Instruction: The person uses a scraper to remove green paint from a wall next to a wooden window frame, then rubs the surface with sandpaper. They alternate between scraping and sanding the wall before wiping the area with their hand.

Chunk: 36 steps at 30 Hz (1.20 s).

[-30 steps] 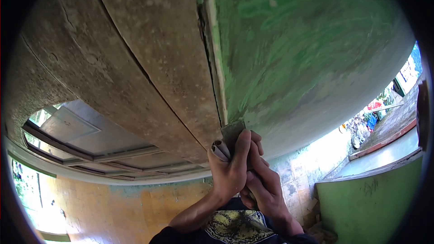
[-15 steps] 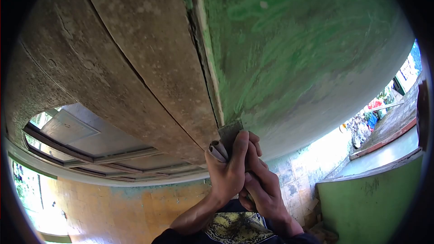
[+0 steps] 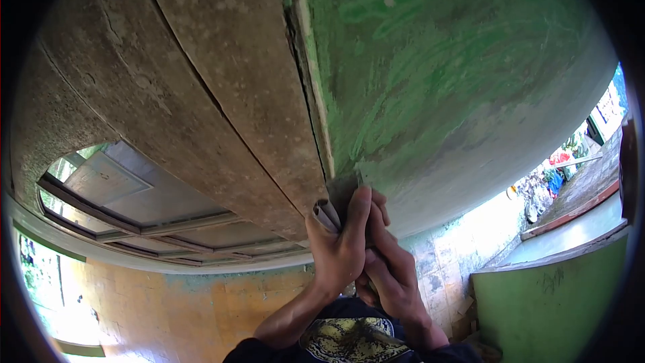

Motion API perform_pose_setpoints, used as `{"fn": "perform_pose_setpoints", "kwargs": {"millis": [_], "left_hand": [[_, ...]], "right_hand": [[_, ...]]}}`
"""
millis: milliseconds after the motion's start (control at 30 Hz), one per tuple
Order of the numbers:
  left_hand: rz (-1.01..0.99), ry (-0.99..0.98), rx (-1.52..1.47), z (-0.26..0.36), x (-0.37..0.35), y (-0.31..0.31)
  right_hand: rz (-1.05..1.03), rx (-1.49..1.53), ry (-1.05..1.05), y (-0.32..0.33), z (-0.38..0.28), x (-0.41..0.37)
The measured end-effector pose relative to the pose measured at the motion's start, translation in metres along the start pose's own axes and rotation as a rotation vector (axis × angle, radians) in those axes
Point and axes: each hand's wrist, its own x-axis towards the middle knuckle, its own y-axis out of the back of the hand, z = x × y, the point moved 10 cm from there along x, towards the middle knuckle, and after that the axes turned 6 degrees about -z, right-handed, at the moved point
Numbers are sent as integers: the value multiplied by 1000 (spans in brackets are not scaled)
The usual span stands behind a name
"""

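Both of my hands are closed together round a scraper, low in the middle of the head view. Its flat grey blade [image 3: 342,188] reaches up to the green wall surface [image 3: 437,81], beside the joint with brown boards; the edge is slightly blurred. My left hand [image 3: 339,252] has its thumb along the blade. A rolled greyish sheet [image 3: 327,216], perhaps sandpaper, is also tucked in that hand. Just below and to the right, my right hand [image 3: 395,279] is wrapped round the lower part of the scraper, whose handle is hidden by my fingers.
Brown boards [image 3: 222,60] with dark seams run along the left. A framed window [image 3: 175,225] lies beyond them. Below is a yellowish wall [image 3: 222,302]. At the lower right stands a green partition [image 3: 551,302], with a bright opening and colourful items past it.
My hands and the scraper blade have shifted slightly upward along the wall joint. The view has tilted a little, moving the boards rightward. My grip is the same.
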Motion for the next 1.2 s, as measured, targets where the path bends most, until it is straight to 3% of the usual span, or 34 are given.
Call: {"fn": "perform_pose_setpoints", "kwargs": {"millis": [300,467,600,700,1000,1067,1200], "left_hand": [[-25,-56,50,11,8,-7],[-13,63,-43,19,8,-16],[4,-11,20,11,5,-9],[28,43,-25,7,4,-8],[-22,22,-14,23,11,-19],[25,-54,87,9,4,-7],[37,68,-45,7,4,-13]], "right_hand": [[-19,-75,3,2,-11,4],[-36,-33,23,0,-21,4],[-39,-88,12,2,-15,3],[-60,64,-69,0,-16,0],[-81,12,41,1,-32,9],[-74,-13,-81,5,-5,4],[-111,-7,-75,8,-13,5]]}}
